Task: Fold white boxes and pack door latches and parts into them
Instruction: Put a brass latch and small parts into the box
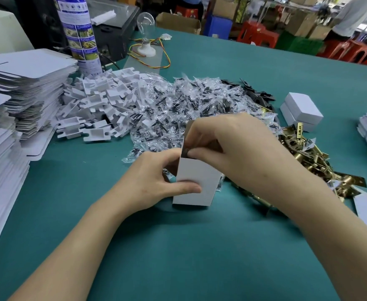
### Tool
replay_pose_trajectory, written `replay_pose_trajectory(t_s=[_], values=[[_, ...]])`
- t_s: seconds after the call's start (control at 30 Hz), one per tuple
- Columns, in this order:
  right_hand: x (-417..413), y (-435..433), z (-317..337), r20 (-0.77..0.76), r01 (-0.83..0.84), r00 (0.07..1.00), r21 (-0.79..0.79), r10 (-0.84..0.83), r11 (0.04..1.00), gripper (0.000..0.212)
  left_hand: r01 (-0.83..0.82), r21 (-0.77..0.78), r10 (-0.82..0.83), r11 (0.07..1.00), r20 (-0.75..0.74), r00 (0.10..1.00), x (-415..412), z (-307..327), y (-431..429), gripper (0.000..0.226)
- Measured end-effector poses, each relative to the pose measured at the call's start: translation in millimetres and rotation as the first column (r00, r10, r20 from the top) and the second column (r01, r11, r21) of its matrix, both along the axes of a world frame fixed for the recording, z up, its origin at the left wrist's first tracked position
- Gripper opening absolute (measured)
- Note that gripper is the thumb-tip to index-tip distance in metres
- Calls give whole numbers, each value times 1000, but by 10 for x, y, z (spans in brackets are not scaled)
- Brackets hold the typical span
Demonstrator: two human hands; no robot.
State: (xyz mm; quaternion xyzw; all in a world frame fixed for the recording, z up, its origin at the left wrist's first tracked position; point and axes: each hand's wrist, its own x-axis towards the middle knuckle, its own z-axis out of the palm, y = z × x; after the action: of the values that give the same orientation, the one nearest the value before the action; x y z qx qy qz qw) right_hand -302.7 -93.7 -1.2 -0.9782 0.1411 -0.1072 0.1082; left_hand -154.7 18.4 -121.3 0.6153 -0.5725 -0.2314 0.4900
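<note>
The left hand (pixel 154 177) grips an upright white box (pixel 197 181), thumb laid across its front face and fingers curled round behind. The box stands on the green counter (pixel 178 246), straight in front of the person. The right hand (pixel 228 144) sits over the box's open top with fingers curled, pinching a small dark part (pixel 185 151) at the mouth, beside the raised flap. What the part is cannot be told.

Just behind the box lies a heap of bagged parts (pixel 178 105), and brass latches (pixel 304 153) are piled to the right. White plastic pieces (pixel 104 105) lie to the left of the bags, beside tall stacks of flat box blanks (pixel 26 83). Two closed boxes (pixel 302 109) sit further right.
</note>
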Motion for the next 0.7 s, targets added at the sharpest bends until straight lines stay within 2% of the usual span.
replay_pose_trajectory(t_s=[0.1,0.2,0.3,0.5,0.63,0.7], values=[[-48,-53,14,31,-18,999,0,18,1000,11,1,11,-1,1000,10,1000,12,-11,-1,37],[-128,-79,23,116,6,993,77,-15,997,11,3,10,-3,1000,15,1000,19,-25,0,39],[-189,-48,21,46,-3,999,135,-3,991,14,-3,12,2,1000,31,1000,14,-37,-11,38],[-255,21,113,-103,-25,994,32,28,999,19,2,3,-2,1000,33,999,11,-36,-6,31],[-304,33,155,-50,-14,999,84,19,996,18,-17,16,17,1000,24,1000,14,-41,-7,31],[-310,23,142,-75,-7,997,116,16,993,22,-20,19,19,1000,24,1000,19,-53,-9,37]])
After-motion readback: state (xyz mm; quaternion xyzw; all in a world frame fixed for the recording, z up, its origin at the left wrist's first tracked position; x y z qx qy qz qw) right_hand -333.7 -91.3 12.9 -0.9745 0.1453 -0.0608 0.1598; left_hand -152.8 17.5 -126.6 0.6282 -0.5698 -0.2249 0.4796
